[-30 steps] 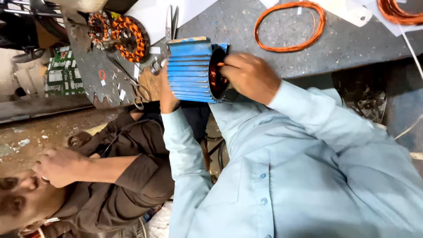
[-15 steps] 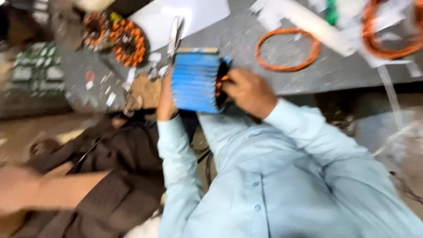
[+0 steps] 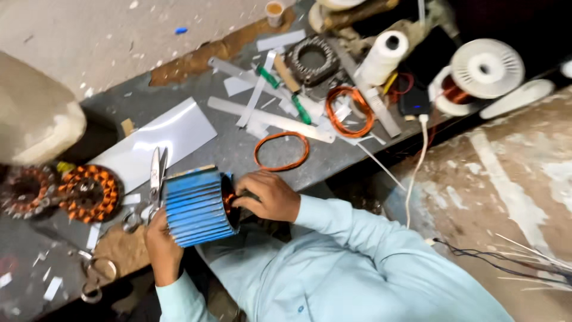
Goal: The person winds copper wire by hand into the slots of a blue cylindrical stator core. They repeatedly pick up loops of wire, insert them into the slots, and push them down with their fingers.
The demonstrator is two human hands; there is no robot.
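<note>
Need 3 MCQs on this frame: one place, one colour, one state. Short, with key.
1. Where do the metal scissors lie?
A. just left of the blue ribbed motor housing
B. on the white thread cone
C. on the floor

2. What colour is the loose wire loop lying on the grey workbench just above the right hand?
A. green
B. orange
C. black

3. How is the housing held?
A. lying untouched
B. one hand only
C. left hand behind it, right-hand fingers at its open end

Key: A, blades lie beside the housing; B, loop is orange; C, both hands touch it.

Blue ribbed motor housing [image 3: 199, 207] at centre left; orange wire loop [image 3: 282, 151] (coppery) above; pale blue sleeves [image 3: 351, 229].
</note>
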